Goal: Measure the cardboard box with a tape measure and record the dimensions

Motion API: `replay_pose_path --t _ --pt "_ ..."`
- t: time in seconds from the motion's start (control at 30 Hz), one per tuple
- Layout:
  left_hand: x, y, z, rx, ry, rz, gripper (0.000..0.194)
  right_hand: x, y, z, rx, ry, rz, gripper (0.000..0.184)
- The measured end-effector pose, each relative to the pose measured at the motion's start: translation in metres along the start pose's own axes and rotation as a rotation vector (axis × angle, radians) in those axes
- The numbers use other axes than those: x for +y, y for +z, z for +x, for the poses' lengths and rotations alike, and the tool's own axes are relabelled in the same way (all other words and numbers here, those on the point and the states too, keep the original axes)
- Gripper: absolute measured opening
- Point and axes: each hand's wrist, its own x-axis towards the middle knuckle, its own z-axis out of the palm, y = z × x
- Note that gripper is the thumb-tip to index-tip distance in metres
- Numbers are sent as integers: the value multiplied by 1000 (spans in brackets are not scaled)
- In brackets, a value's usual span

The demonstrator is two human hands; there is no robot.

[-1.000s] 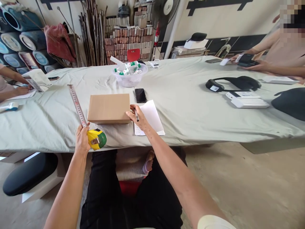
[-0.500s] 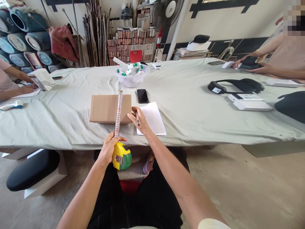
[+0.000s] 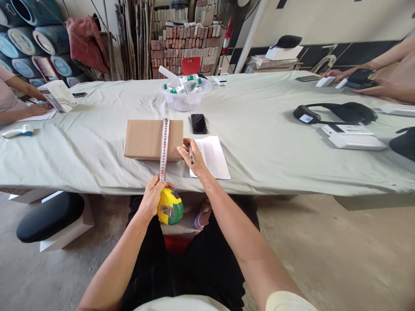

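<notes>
A flat brown cardboard box (image 3: 145, 139) lies on the cloth-covered table (image 3: 259, 142) in front of me. My left hand (image 3: 152, 199) grips a yellow and green tape measure (image 3: 170, 207) just off the table's near edge. Its white blade (image 3: 164, 147) runs away from me across the right part of the box top. My right hand (image 3: 192, 156) holds a dark pen (image 3: 191, 154) and rests against the box's right near corner, beside a white sheet of paper (image 3: 210, 156).
A black phone (image 3: 198, 123) lies behind the paper, and a clear bowl of small bottles (image 3: 186, 91) stands farther back. A black headset (image 3: 337, 113) and white boxes (image 3: 355, 138) sit at right. Other people's hands work at the far left and far right. A black stool (image 3: 48, 216) stands at lower left.
My left hand swung the tape measure from left of the box to its right part, so the blade now lies across the box top. My right hand stayed at the box corner.
</notes>
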Motion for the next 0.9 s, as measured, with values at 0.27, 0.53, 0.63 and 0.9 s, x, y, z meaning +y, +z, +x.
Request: replay_pose_path --t 0.27,0.53,0.63,0.9 --pt "-8 -1 10 26 42 20 19 0 0 0 9 -6 -21 56" --pt "-7 -6 4 -47 78 53 16 2 0 2 17 -13 -33 56" --pt "2 -21 -2 -105 114 156 19 -1 -1 2 3 6 4 55" --pt "59 -104 -7 -72 14 495 14 0 -4 14 -18 257 225 54"
